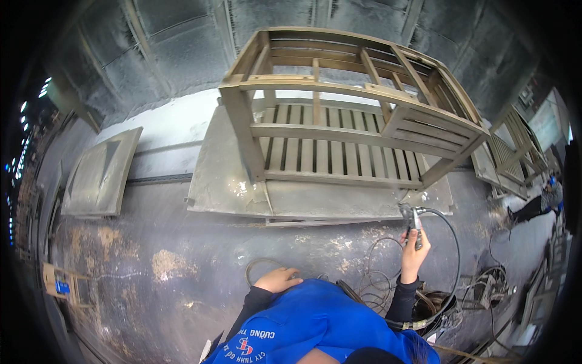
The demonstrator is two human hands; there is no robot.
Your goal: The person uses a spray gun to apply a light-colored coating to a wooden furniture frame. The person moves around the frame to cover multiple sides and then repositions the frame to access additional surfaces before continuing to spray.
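My right hand (414,252) is closed round the handle of a spray gun (415,225), which points away from me toward the lower right corner of a wooden frame. A dark hose (453,242) runs from the gun and bends down past my right forearm. The frame is a grey-brown piece of furniture (339,136) with a slatted lower shelf and an open top, standing on a flat board (242,197). Low at my front, my left hand (277,279) rests with its fingers stretched out. A loop of thin hose (248,270) shows just beside it.
Coiled hoses (379,273) and a round container (433,303) lie at my right side. Another board (100,173) stands at the left, near a small wooden stand (66,282). More slatted furniture (515,151) and a person (539,203) are at the far right.
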